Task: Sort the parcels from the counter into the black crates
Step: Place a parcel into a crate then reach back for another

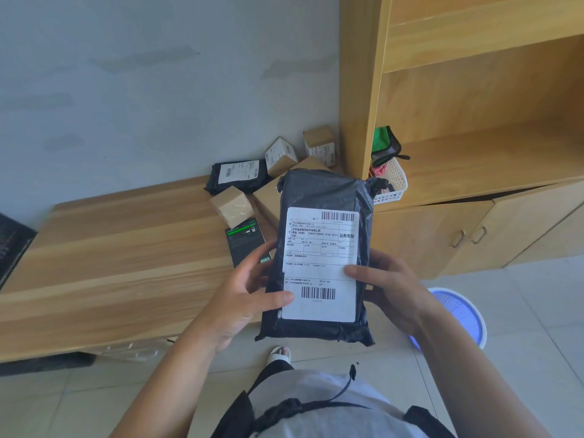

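Held parcel: a dark grey poly mailer (325, 197) is hanging in mid-air at centre frame, label side up, lifted clear of the counter.
Label: a white shipping label (320, 263) is covering most of the mailer's face, with one barcode near its top and another near its bottom.
Left hand: the left hand (243, 298) is gripping the mailer's left edge, thumb lying across the label's lower left corner, fingers curling round behind.
Right hand: the right hand (392, 289) is clasping the right edge, thumb pressing on the label's right side, the other fingers wrapping underneath.
Counter: the wooden counter (110, 248) is stretching across the left half of the frame, below the grey wall.
Waiting parcels: at the counter's far right end a black mailer (237, 178) is lying flat, with a small tan box (232, 205) just in front of it and two labelled cardboard boxes (281, 156) (319, 145) sitting behind, against the wall.
Device: a dark handheld device with a lit screen (245, 238) is lying on the counter, just left of the held parcel.
Shelf unit: a white basket (395, 184) is sitting on the wooden shelf at upper right.
Crates: I cannot tell where the black crates are.
Floor: a blue round basin (464, 314) is peeking out at lower right.
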